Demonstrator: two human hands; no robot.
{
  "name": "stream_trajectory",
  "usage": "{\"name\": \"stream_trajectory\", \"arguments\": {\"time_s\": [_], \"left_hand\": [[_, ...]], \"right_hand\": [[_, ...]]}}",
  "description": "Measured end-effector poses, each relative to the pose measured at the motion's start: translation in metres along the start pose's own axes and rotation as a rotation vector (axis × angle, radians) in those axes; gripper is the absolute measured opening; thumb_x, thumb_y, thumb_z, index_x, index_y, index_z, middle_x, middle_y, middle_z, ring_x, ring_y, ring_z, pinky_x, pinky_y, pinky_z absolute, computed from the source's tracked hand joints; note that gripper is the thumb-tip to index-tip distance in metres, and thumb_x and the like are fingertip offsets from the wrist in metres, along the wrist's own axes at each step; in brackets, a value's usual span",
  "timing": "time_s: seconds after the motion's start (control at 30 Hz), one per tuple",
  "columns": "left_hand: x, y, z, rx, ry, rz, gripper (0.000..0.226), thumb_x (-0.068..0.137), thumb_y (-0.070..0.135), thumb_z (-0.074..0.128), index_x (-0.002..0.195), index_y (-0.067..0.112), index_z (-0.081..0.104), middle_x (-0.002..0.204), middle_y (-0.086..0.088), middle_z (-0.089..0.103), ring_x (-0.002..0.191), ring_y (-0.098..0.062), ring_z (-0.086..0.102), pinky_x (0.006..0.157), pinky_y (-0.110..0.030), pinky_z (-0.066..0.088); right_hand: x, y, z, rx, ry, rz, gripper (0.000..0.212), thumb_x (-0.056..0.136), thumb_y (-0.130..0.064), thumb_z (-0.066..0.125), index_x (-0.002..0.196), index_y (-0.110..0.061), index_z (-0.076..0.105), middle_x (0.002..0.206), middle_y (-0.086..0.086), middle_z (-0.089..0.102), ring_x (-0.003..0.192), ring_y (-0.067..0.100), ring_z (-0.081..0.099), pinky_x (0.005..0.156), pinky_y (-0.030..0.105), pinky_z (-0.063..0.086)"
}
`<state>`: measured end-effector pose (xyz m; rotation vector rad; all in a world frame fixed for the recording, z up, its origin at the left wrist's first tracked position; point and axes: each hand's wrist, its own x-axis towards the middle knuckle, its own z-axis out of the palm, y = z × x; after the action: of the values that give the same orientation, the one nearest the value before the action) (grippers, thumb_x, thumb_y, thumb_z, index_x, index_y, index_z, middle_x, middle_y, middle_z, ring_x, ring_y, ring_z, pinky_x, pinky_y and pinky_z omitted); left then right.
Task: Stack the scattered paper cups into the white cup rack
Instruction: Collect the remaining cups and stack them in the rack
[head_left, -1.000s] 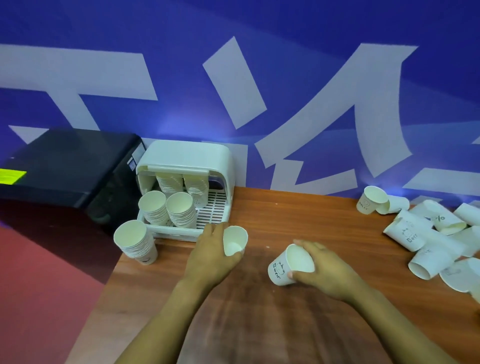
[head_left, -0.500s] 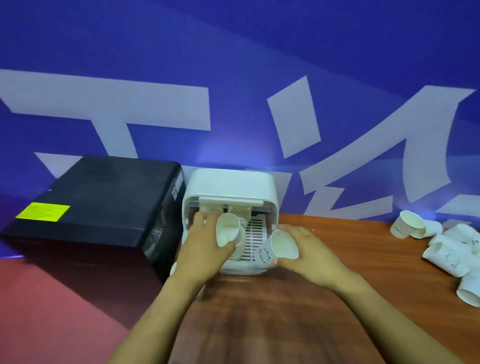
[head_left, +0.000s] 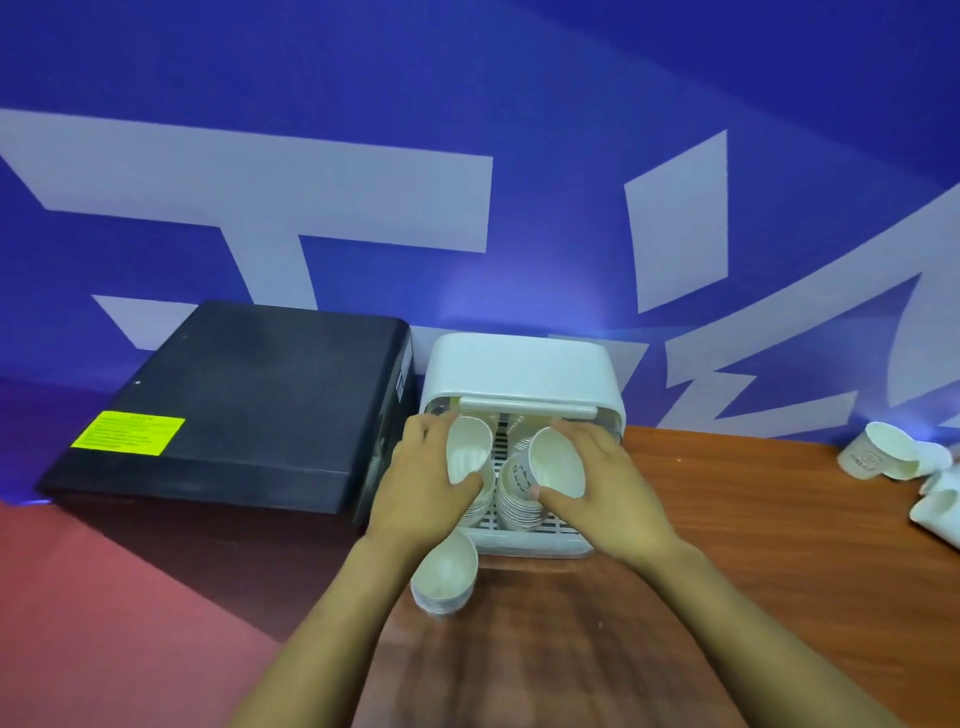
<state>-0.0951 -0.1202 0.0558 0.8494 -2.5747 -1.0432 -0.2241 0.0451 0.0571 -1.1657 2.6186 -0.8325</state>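
Each hand's grip pinches one paper cup over the white cup rack holding stacked cups.

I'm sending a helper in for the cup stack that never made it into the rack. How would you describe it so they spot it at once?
Find the white cup rack against the blue wall, right of the black box. On the wooden table just before the rack's front left corner, under the left hand's wrist, stands a short stack of nested cups. Unlike the stacks inside, it stands outside the rack.
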Motion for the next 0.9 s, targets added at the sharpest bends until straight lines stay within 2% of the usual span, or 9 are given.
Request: {"name": "stream_trajectory", "arguments": {"time_s": [0.2, 0.3, 0.43, 0.5, 0.57, 0.67, 0.73, 0.8, 0.9], "left_hand": [[0.009, -0.008, 0.018, 0.062, -0.068, -0.033, 0.066, 0.085, 0.035, 0.06, 0.144, 0.027, 0.03, 0.142, 0.006, 0.028, 0.122, -0.019, 0.043, 0.093, -0.036, 0.046], [0.011, -0.017, 0.029, 0.064, -0.111, -0.056, 0.065, 0.084, 0.03, 0.061, 0.142, 0.026, 0.032, 0.143, 0.006, 0.031, 0.124, -0.019, 0.042, 0.094, -0.032, 0.044], [0.012, -0.025, 0.04, -0.061, -0.147, -0.07, 0.055, 0.076, 0.023, 0.059, 0.127, 0.034, 0.042, 0.127, 0.013, 0.048, 0.104, -0.017, 0.057, 0.088, -0.038, 0.051], [0.013, -0.028, 0.044, -0.064, -0.141, -0.066, 0.054, 0.074, 0.022, 0.058, 0.124, 0.036, 0.042, 0.123, 0.016, 0.05, 0.104, -0.016, 0.057, 0.085, -0.039, 0.053], [0.013, -0.032, 0.047, -0.027, -0.139, -0.068, 0.059, 0.075, 0.021, 0.06, 0.13, 0.033, 0.041, 0.134, 0.013, 0.046, 0.109, -0.018, 0.056, 0.091, -0.038, 0.05], [0.013, -0.035, 0.05, 0.003, -0.18, -0.135, 0.071, 0.08, 0.023, 0.062, 0.144, 0.026, 0.032, 0.155, 0.009, 0.027, 0.118, -0.022, 0.055, 0.103, -0.039, 0.043], [0.014, -0.035, 0.051, 0.021, -0.195, -0.136, 0.073, 0.082, 0.024, 0.062, 0.147, 0.025, 0.028, 0.158, 0.007, 0.021, 0.127, -0.022, 0.049, 0.107, -0.039, 0.039], [0.015, -0.033, 0.05, 0.063, -0.184, -0.121, 0.073, 0.083, 0.024, 0.061, 0.147, 0.025, 0.027, 0.159, 0.004, 0.019, 0.14, -0.021, 0.031, 0.112, -0.037, 0.033], [0.015, -0.022, 0.045, 0.107, -0.152, -0.096, 0.072, 0.085, 0.028, 0.059, 0.148, 0.027, 0.023, 0.16, 0.002, 0.012, 0.146, -0.019, 0.011, 0.116, -0.037, 0.024]], "right_hand": [[0.009, 0.013, 0.014, -0.022, -0.069, 0.053, 0.077, 0.078, -0.048, 0.068, 0.143, -0.033, 0.031, 0.145, -0.014, 0.034, 0.132, 0.012, 0.037, 0.102, 0.031, 0.04], [0.011, 0.02, 0.025, -0.064, -0.147, 0.079, 0.079, 0.078, -0.052, 0.065, 0.146, -0.033, 0.028, 0.147, -0.014, 0.032, 0.134, 0.012, 0.035, 0.103, 0.032, 0.039], [0.014, 0.033, 0.04, -0.048, -0.246, 0.113, 0.087, 0.077, -0.05, 0.067, 0.149, -0.027, 0.023, 0.152, -0.011, 0.031, 0.139, 0.016, 0.029, 0.11, 0.035, 0.034], [0.013, 0.041, 0.046, -0.033, -0.273, 0.123, 0.09, 0.077, -0.049, 0.067, 0.151, -0.027, 0.019, 0.154, -0.011, 0.028, 0.141, 0.015, 0.027, 0.112, 0.035, 0.033], [0.011, 0.045, 0.05, -0.022, -0.283, 0.128, 0.091, 0.078, -0.048, 0.067, 0.151, -0.027, 0.016, 0.155, -0.011, 0.026, 0.141, 0.012, 0.026, 0.112, 0.034, 0.032], [0.012, 0.048, 0.052, -0.003, -0.298, 0.146, 0.092, 0.079, -0.046, 0.067, 0.152, -0.025, 0.015, 0.156, -0.011, 0.024, 0.142, 0.011, 0.025, 0.113, 0.033, 0.031], [0.013, 0.05, 0.051, -0.006, -0.323, 0.14, 0.094, 0.077, -0.052, 0.065, 0.151, -0.027, 0.014, 0.155, -0.011, 0.026, 0.141, 0.011, 0.027, 0.113, 0.035, 0.032], [0.013, 0.052, 0.047, -0.005, -0.34, 0.135, 0.093, 0.074, -0.057, 0.062, 0.15, -0.032, 0.014, 0.154, -0.012, 0.027, 0.14, 0.012, 0.03, 0.11, 0.037, 0.035], [0.007, 0.049, 0.035, 0.013, -0.332, 0.129, 0.088, 0.079, -0.049, 0.065, 0.15, -0.034, 0.016, 0.154, -0.01, 0.027, 0.138, 0.014, 0.031, 0.11, 0.037, 0.035]]}}
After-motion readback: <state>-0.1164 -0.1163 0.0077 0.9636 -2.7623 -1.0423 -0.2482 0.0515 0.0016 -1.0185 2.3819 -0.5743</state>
